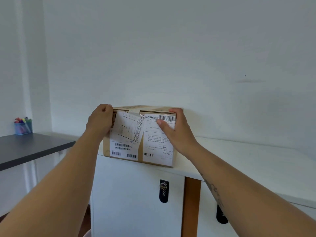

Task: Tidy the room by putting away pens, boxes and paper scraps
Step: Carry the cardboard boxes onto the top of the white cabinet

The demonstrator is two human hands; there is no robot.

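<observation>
Cardboard box point(140, 151) sits on white worktop point(239, 156), at front edge, back toward wall point(171, 57); contact with wall cannot be told. Your left grip point(100, 119) curls round upper left corner. Your right grip point(176, 129) hooks fingers over top right edge, thumb on front label. Two-sided hold judged to keep load level for lift or shift. Pens point(23, 120) stand in blue holder point(23, 129), well apart at left.

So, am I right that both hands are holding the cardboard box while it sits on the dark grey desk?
Not quite. The head view shows the cardboard box resting on the white cabinet, not the dark grey desk, which stands off to the left. The left hand and right hand are indeed both holding it.
</observation>
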